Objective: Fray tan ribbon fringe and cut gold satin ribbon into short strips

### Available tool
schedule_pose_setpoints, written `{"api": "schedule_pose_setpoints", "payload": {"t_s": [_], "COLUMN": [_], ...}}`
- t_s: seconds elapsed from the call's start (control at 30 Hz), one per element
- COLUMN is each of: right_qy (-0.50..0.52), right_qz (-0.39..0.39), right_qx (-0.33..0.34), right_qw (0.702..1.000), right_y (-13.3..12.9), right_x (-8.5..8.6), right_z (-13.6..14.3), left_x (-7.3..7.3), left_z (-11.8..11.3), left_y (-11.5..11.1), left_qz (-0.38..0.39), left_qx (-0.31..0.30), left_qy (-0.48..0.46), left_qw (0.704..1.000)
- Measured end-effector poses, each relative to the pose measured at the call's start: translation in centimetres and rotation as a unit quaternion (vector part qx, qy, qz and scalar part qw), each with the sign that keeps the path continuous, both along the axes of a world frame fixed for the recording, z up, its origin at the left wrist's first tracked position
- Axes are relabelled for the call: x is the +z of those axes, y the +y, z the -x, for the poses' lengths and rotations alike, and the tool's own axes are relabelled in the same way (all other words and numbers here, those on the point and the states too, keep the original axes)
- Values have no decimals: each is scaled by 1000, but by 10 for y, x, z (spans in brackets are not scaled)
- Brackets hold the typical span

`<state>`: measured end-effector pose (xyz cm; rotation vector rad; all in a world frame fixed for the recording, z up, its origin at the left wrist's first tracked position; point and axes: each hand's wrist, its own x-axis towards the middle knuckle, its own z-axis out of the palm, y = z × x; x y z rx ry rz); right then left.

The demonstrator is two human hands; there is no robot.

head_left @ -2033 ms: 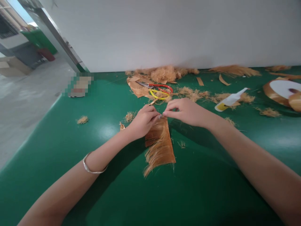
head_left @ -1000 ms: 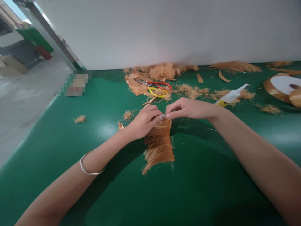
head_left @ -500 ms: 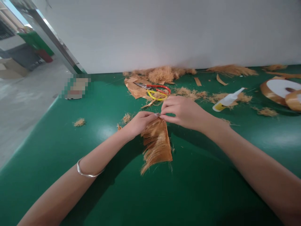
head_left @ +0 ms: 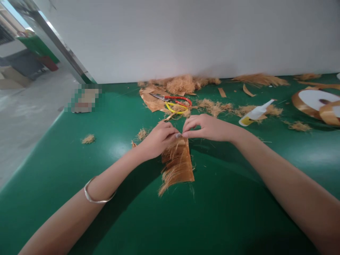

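Observation:
A strip of brown fringed ribbon (head_left: 180, 163) lies on the green tabletop, its frayed threads pointing left and its solid edge on the right. Over its far end, my left hand (head_left: 162, 139) is closed, thumb and fingers pinching the ribbon. My right hand (head_left: 204, 128) pinches the same end from the right, its fingertips meeting those of the left. The fingers cover the ribbon's top edge. Just beyond both hands rest scissors (head_left: 178, 102) with one red and one yellow handle loop, on brown scraps.
A white glue bottle (head_left: 256, 113) leans at the right, near ribbon rolls (head_left: 309, 101). Fluffy brown fibre (head_left: 183, 84) is heaped along the white wall (head_left: 186, 39). A small tuft (head_left: 88, 139) and a blurred-out object (head_left: 85, 100) lie at left, near the table's edge.
My right hand has lowered slightly and its fingers are drawn closer to the left thumb at the ribbon's far end. The ribbon stays nearly in place; the view has shifted slightly.

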<state>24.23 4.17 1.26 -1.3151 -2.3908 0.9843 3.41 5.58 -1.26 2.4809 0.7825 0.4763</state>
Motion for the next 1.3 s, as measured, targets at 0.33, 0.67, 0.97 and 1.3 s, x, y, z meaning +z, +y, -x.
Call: {"api": "schedule_pose_setpoints", "payload": {"t_s": [0.33,0.67,0.97,1.3], "right_qy": [8,4,25,13], "right_qz": [13,22,77,88], "right_qx": [17,16,35,24], "right_qw": [1000,1000,996,996], "right_y": [-2,-2,2,1], "right_x": [5,5,4,5], "right_z": [1,2,-3,-3], "left_x": [8,10,7,7], "left_z": [-1,-1,0,-2], "left_y": [-2,-4,-2,-7], "left_qz": [21,-4,-98,-132], "left_qx": [4,-1,-25,1], "left_qy": [7,4,49,63], "left_qw": [1000,1000,994,989]}}
